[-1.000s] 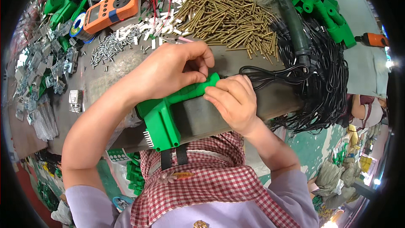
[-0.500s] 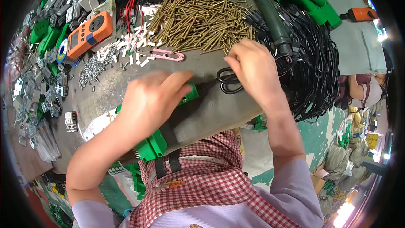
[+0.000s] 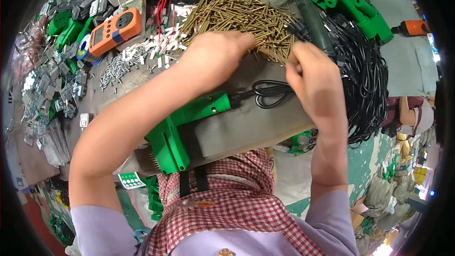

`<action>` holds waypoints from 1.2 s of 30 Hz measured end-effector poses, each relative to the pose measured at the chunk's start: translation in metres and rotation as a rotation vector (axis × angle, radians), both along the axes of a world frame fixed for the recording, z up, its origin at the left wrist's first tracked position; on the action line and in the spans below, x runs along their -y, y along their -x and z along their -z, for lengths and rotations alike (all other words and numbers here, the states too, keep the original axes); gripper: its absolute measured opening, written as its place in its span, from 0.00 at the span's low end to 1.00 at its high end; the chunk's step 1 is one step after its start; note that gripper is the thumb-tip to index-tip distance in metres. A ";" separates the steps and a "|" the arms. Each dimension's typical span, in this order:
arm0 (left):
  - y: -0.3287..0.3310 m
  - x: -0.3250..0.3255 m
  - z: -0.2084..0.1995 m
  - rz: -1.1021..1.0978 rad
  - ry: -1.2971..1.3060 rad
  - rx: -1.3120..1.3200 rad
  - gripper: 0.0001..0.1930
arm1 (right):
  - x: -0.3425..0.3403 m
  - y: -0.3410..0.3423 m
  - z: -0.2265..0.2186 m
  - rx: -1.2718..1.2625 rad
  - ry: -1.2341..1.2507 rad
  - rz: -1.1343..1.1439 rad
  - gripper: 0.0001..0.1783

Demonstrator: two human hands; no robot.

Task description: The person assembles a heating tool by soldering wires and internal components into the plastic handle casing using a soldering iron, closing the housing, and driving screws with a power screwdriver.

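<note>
My left hand point(image 3: 215, 59) is at the front of the heap of thin brass rods point(image 3: 237, 16), its fingers bent together and their tips hidden. My right hand point(image 3: 315, 73) is closed, fingers curled toward the thumb, at the heap's right edge above a looped black cord point(image 3: 272, 94). What either hand grips cannot be made out. Below my left forearm a green T-shaped plastic housing point(image 3: 199, 109) lies at the table's near edge, partly covered by the arm. Screw holes show in its upper arm, and the black cord runs out of its right end.
An orange meter with a socket point(image 3: 116, 31), small screws point(image 3: 113, 71) and white sleeves point(image 3: 163, 40) lie to the left. Bundled black cords point(image 3: 365, 90), a dark green tube-shaped tool point(image 3: 313, 23) and more green housings point(image 3: 350, 7) are on the right. An orange-handled tool point(image 3: 412, 28) lies farther right.
My left hand has moved off the green housing, up and right to the brass rods, uncovering more of the housing. My right hand has shifted right, away from the cord loops.
</note>
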State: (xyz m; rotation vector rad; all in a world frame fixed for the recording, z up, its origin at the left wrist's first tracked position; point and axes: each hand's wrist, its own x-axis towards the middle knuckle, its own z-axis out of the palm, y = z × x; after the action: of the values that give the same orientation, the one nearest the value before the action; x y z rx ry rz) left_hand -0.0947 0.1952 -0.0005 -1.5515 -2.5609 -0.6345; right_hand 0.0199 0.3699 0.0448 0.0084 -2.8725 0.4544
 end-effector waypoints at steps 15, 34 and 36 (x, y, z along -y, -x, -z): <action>-0.034 0.111 -0.029 -0.145 -0.078 0.860 0.18 | 0.119 -0.046 0.057 -0.113 0.448 -0.407 0.13; -0.047 0.109 -0.010 0.027 -0.097 0.164 0.15 | -0.013 0.025 0.021 -0.490 -0.272 0.188 0.18; -0.045 0.108 -0.009 -0.046 -0.211 0.469 0.15 | -0.065 0.041 0.030 -0.157 -0.414 0.359 0.32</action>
State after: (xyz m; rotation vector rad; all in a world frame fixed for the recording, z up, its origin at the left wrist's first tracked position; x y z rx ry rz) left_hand -0.0492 0.0874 0.0083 -1.4020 -2.7075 -1.3543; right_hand -0.0212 0.4351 0.0152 -0.3748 -2.6757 -0.1999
